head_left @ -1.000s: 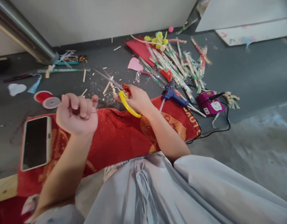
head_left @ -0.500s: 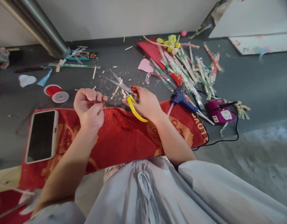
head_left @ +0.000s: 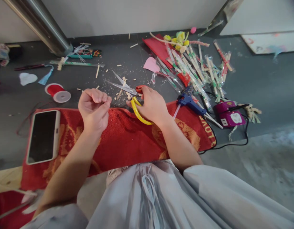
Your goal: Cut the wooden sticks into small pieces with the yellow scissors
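Lowered and curled since a second ago: left hand [head_left: 94, 109], now a loose fist at the far edge of the red cloth [head_left: 123, 140], fingertips pinched together, anything held too small to tell.

Right hand [head_left: 153, 106] clasped through the yellow and orange handles of scissors [head_left: 130, 93], blades parted and pointing left over the grey floor [head_left: 256, 76] just past the cloth's far edge, among wood chips. Phone [head_left: 43, 136] lying screen-up on the cloth's left end. Red ribbon spool [head_left: 57, 93] on the floor beyond the phone. Blue glue gun [head_left: 191, 104] at the cloth's far right corner, purple power strip [head_left: 229, 117] just right of it. Heap of wrapped sticks [head_left: 197, 70] and pink paper heart [head_left: 151, 64] farther back.
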`<state>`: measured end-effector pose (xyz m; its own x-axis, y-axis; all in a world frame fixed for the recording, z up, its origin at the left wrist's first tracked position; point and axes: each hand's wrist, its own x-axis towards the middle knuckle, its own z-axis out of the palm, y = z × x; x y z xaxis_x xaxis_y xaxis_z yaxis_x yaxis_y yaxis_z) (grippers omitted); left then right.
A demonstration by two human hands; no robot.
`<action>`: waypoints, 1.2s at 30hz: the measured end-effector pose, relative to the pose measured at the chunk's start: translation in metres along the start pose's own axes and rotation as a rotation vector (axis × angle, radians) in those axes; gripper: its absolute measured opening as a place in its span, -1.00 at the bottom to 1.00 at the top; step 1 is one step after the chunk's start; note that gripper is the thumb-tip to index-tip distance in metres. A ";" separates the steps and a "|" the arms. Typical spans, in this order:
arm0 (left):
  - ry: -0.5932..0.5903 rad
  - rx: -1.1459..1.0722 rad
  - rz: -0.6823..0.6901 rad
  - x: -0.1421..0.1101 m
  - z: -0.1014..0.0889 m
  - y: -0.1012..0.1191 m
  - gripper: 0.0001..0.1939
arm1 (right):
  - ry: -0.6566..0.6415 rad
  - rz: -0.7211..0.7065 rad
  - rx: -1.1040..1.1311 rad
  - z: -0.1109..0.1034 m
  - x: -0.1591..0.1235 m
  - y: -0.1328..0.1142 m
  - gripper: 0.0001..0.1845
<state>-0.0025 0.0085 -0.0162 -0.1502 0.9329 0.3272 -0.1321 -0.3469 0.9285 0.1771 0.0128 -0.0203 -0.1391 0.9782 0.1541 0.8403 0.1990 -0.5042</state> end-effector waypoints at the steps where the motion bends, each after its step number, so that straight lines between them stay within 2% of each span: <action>1: -0.011 0.040 0.004 0.001 -0.002 -0.004 -0.51 | 0.005 -0.006 -0.003 0.001 0.000 0.000 -0.30; 4: 0.000 0.139 0.018 0.005 -0.009 -0.020 -0.65 | 0.010 -0.019 -0.012 0.001 0.000 0.001 -0.29; 5: 0.050 0.167 0.042 0.006 -0.012 -0.026 -0.69 | 0.006 -0.018 -0.017 0.001 0.000 0.001 -0.29; 8: 0.115 0.177 -0.021 0.010 -0.019 -0.040 -0.80 | -0.004 -0.018 -0.031 0.000 0.000 0.000 -0.29; 15: 0.063 0.085 -0.036 0.012 -0.026 -0.045 -0.76 | 0.050 -0.047 -0.040 0.000 -0.001 0.000 -0.31; 20: -0.091 0.437 0.150 0.005 -0.025 -0.036 -0.86 | 0.013 -0.081 -0.038 0.000 -0.001 -0.002 -0.31; 22: -0.152 0.577 0.225 0.003 -0.024 -0.034 -0.81 | 0.001 -0.089 -0.038 0.000 -0.002 -0.003 -0.32; 25: -0.163 0.713 0.304 0.001 -0.025 -0.036 -0.78 | -0.013 -0.092 -0.034 0.000 -0.003 -0.006 -0.32; 30: -0.139 0.815 0.380 0.001 -0.027 -0.040 -0.87 | -0.040 -0.123 -0.042 0.002 -0.005 -0.008 -0.30; 36: -0.240 0.843 0.451 0.000 -0.028 -0.036 -0.79 | -0.028 -0.156 -0.084 0.004 -0.008 -0.009 -0.28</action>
<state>-0.0250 0.0182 -0.0540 0.2000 0.7573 0.6217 0.6442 -0.5797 0.4989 0.1685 0.0031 -0.0200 -0.2847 0.9374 0.2006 0.8483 0.3438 -0.4028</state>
